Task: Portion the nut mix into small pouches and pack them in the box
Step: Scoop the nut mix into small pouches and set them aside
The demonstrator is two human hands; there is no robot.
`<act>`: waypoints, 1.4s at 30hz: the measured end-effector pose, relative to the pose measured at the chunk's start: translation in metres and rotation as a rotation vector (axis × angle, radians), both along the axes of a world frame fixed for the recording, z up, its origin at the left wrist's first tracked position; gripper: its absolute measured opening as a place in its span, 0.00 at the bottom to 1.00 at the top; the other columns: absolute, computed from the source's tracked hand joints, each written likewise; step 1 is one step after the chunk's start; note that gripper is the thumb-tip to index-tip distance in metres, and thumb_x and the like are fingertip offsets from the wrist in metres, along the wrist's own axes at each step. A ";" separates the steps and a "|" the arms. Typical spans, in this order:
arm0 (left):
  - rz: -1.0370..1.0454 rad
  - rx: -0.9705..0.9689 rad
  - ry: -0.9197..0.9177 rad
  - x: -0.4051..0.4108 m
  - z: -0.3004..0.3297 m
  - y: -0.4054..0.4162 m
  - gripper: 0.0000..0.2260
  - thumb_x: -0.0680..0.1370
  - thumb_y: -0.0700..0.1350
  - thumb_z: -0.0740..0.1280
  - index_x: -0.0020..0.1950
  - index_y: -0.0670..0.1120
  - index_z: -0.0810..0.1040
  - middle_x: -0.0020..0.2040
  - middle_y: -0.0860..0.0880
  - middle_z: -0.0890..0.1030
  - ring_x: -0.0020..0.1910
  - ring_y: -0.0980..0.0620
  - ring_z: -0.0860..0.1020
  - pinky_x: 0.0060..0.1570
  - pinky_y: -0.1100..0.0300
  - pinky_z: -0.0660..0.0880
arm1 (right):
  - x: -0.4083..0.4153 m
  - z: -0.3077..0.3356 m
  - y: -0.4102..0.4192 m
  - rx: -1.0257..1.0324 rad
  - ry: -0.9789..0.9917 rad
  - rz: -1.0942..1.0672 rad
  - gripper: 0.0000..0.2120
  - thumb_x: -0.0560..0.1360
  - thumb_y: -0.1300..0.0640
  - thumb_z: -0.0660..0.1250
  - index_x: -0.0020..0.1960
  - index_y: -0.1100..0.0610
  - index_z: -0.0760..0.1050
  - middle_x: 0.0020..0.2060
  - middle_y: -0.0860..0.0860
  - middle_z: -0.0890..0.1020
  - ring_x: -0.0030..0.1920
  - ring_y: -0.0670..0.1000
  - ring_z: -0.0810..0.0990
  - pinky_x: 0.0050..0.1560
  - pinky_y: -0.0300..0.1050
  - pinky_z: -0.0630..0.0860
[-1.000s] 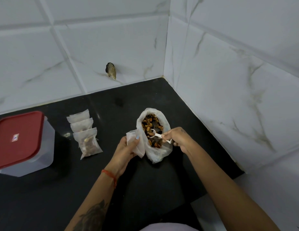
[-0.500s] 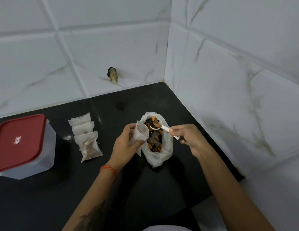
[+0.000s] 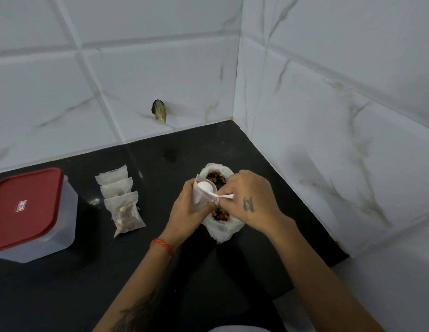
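Left hand (image 3: 184, 212) grips open pouch (image 3: 198, 195) just left of nut bag (image 3: 224, 230); right hand (image 3: 250, 200) pinches white spoon (image 3: 210, 189), bowl turned over pouch mouth.

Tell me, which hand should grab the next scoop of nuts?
The right hand. It already pinches the white spoon, tipped into the small pouch, directly above the open bag of nut mix. The left hand is busy holding that pouch open.
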State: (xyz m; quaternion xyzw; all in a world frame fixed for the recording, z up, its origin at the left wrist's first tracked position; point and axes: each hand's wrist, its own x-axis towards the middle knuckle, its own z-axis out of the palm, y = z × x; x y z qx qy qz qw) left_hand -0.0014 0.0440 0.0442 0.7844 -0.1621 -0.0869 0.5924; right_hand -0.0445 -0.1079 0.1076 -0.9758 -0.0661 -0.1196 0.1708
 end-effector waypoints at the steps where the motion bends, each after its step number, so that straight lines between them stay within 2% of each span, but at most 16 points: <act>1: 0.000 -0.005 -0.007 0.000 0.001 0.000 0.21 0.70 0.51 0.74 0.55 0.65 0.65 0.54 0.59 0.75 0.56 0.59 0.76 0.54 0.56 0.76 | 0.000 0.001 -0.001 0.019 -0.030 -0.007 0.05 0.71 0.49 0.71 0.43 0.48 0.85 0.35 0.45 0.81 0.37 0.43 0.71 0.30 0.34 0.61; 6: 0.003 0.006 -0.056 0.005 0.005 0.003 0.20 0.72 0.44 0.72 0.55 0.63 0.67 0.52 0.59 0.76 0.52 0.63 0.76 0.50 0.63 0.75 | -0.001 0.003 0.000 0.184 -0.074 -0.029 0.05 0.68 0.50 0.73 0.35 0.50 0.84 0.25 0.43 0.74 0.28 0.44 0.68 0.30 0.34 0.58; 8: -0.012 0.026 -0.066 0.007 0.005 0.004 0.21 0.72 0.45 0.73 0.57 0.62 0.67 0.53 0.59 0.76 0.52 0.65 0.76 0.48 0.65 0.75 | -0.001 0.005 -0.002 0.185 -0.071 -0.054 0.05 0.67 0.49 0.74 0.37 0.49 0.85 0.24 0.41 0.71 0.29 0.43 0.67 0.30 0.34 0.58; 12: -0.030 0.046 -0.093 0.005 0.005 0.000 0.20 0.70 0.47 0.74 0.55 0.60 0.68 0.51 0.58 0.78 0.50 0.65 0.77 0.46 0.70 0.74 | -0.001 0.007 0.001 0.238 -0.014 -0.019 0.04 0.68 0.50 0.73 0.41 0.49 0.85 0.30 0.43 0.79 0.33 0.44 0.73 0.34 0.35 0.66; 16: -0.010 0.073 -0.087 0.005 0.009 0.000 0.23 0.65 0.56 0.72 0.56 0.59 0.67 0.50 0.59 0.77 0.49 0.69 0.76 0.44 0.74 0.73 | -0.001 0.006 -0.002 0.295 -0.007 -0.023 0.05 0.68 0.51 0.74 0.42 0.50 0.85 0.29 0.41 0.77 0.31 0.43 0.71 0.34 0.34 0.64; 19: 0.000 0.088 -0.094 0.007 0.008 0.002 0.24 0.65 0.58 0.72 0.57 0.60 0.66 0.52 0.61 0.75 0.50 0.72 0.74 0.45 0.72 0.73 | 0.000 0.005 -0.006 0.352 -0.047 -0.042 0.04 0.68 0.52 0.74 0.42 0.49 0.85 0.29 0.41 0.77 0.32 0.44 0.73 0.34 0.35 0.66; 23: -0.015 0.062 -0.095 0.008 0.005 0.002 0.23 0.65 0.58 0.71 0.57 0.62 0.67 0.53 0.59 0.77 0.52 0.67 0.75 0.49 0.66 0.74 | 0.003 0.003 -0.010 0.381 0.082 -0.021 0.06 0.67 0.51 0.75 0.44 0.48 0.85 0.28 0.36 0.76 0.33 0.41 0.75 0.34 0.31 0.66; 26: -0.013 0.051 -0.081 0.009 0.005 0.002 0.24 0.66 0.61 0.74 0.57 0.64 0.67 0.55 0.60 0.76 0.54 0.68 0.74 0.51 0.63 0.75 | 0.004 0.002 -0.016 0.519 0.089 -0.059 0.06 0.68 0.55 0.75 0.45 0.49 0.85 0.29 0.35 0.77 0.35 0.38 0.78 0.37 0.30 0.69; 28: -0.004 0.053 -0.082 0.011 0.004 0.003 0.24 0.65 0.62 0.72 0.58 0.64 0.67 0.55 0.60 0.76 0.55 0.66 0.75 0.53 0.61 0.76 | 0.004 0.002 -0.017 0.522 0.104 -0.054 0.06 0.68 0.55 0.74 0.45 0.48 0.85 0.28 0.35 0.77 0.36 0.38 0.78 0.36 0.30 0.68; 30: -0.005 0.070 -0.095 0.013 0.002 0.004 0.23 0.67 0.57 0.73 0.58 0.62 0.68 0.55 0.59 0.76 0.56 0.62 0.75 0.55 0.57 0.76 | 0.004 0.002 -0.014 0.406 0.131 -0.033 0.06 0.69 0.52 0.73 0.46 0.46 0.85 0.27 0.35 0.75 0.34 0.38 0.76 0.33 0.30 0.66; 32: -0.002 0.086 -0.105 0.013 0.000 0.004 0.21 0.71 0.50 0.74 0.58 0.62 0.68 0.56 0.59 0.76 0.57 0.59 0.75 0.57 0.52 0.76 | 0.005 0.001 -0.011 0.395 0.129 -0.027 0.06 0.70 0.52 0.73 0.46 0.47 0.85 0.28 0.34 0.75 0.35 0.37 0.76 0.33 0.28 0.66; 33: 0.008 0.088 -0.107 0.014 -0.001 0.004 0.21 0.71 0.50 0.73 0.59 0.62 0.68 0.56 0.59 0.75 0.58 0.58 0.75 0.57 0.52 0.76 | 0.006 0.000 -0.011 0.399 0.126 -0.035 0.06 0.70 0.52 0.73 0.47 0.47 0.85 0.29 0.33 0.75 0.34 0.37 0.76 0.34 0.28 0.65; 35: 0.024 0.093 -0.102 0.013 -0.002 0.005 0.23 0.69 0.56 0.72 0.61 0.60 0.69 0.57 0.60 0.75 0.58 0.59 0.74 0.56 0.54 0.76 | 0.007 0.000 -0.011 0.383 0.132 -0.057 0.06 0.70 0.52 0.73 0.48 0.48 0.84 0.32 0.36 0.78 0.35 0.40 0.76 0.37 0.29 0.66; 37: 0.029 0.093 -0.081 0.012 -0.002 0.007 0.26 0.68 0.61 0.73 0.61 0.60 0.67 0.58 0.60 0.75 0.59 0.59 0.74 0.56 0.58 0.74 | 0.007 -0.001 -0.015 0.501 0.156 -0.092 0.06 0.70 0.54 0.73 0.47 0.48 0.84 0.35 0.39 0.82 0.37 0.41 0.79 0.40 0.32 0.71; 40: 0.069 0.093 -0.017 0.011 -0.004 0.013 0.24 0.70 0.54 0.73 0.61 0.59 0.66 0.57 0.60 0.74 0.58 0.60 0.74 0.53 0.62 0.73 | 0.009 -0.007 -0.021 0.830 0.181 -0.195 0.06 0.69 0.57 0.74 0.45 0.50 0.84 0.36 0.44 0.84 0.40 0.42 0.81 0.45 0.38 0.76; 42: 0.109 0.108 0.031 0.010 -0.008 0.018 0.23 0.72 0.51 0.72 0.62 0.58 0.65 0.55 0.60 0.74 0.55 0.60 0.74 0.50 0.66 0.71 | 0.014 -0.020 -0.028 0.723 0.149 -0.310 0.05 0.69 0.55 0.73 0.45 0.50 0.84 0.35 0.43 0.83 0.38 0.43 0.81 0.42 0.38 0.75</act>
